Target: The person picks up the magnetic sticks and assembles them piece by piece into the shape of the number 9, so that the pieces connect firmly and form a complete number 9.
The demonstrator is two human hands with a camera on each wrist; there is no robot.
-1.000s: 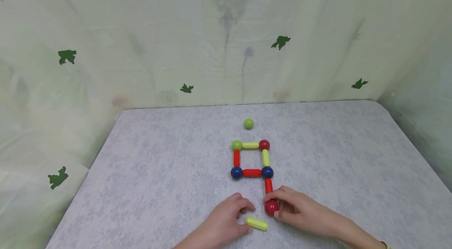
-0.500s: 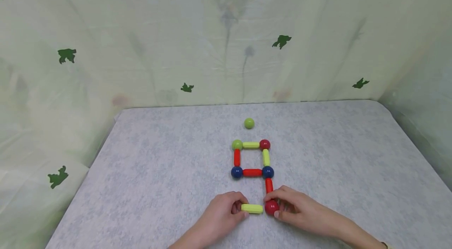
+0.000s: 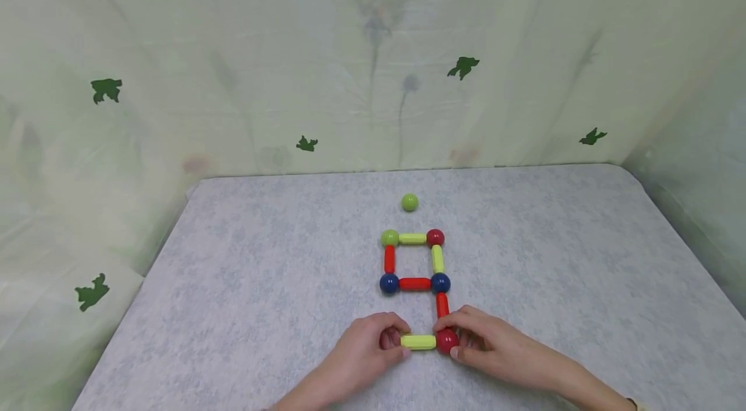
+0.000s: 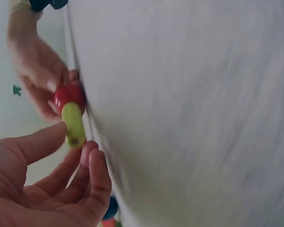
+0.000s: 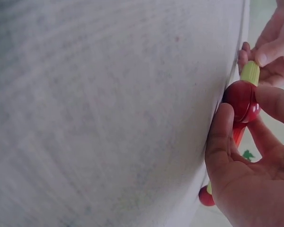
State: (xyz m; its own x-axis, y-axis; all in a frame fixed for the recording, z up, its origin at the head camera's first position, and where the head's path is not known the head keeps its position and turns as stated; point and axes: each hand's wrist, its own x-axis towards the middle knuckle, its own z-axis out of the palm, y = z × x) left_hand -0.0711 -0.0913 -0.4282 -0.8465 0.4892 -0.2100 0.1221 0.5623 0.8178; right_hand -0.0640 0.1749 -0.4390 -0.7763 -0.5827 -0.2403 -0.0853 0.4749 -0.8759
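My left hand pinches the left end of a yellow-green rod between thumb and fingers. The rod's other end touches a red ball, which my right hand grips by its right side. From that ball a red rod runs up to a blue ball, the lower right corner of a square of rods and balls. In the left wrist view the yellow-green rod lines up with the red ball. The right wrist view shows thumb and fingers around the red ball.
A loose green ball lies beyond the square. The square's other corners are a green ball, a red ball and a second blue ball. A patterned curtain hangs behind the grey table.
My left hand has taken hold of the yellow-green rod, straightened it and brought it right, against the red ball. My right hand has stayed on the ball.
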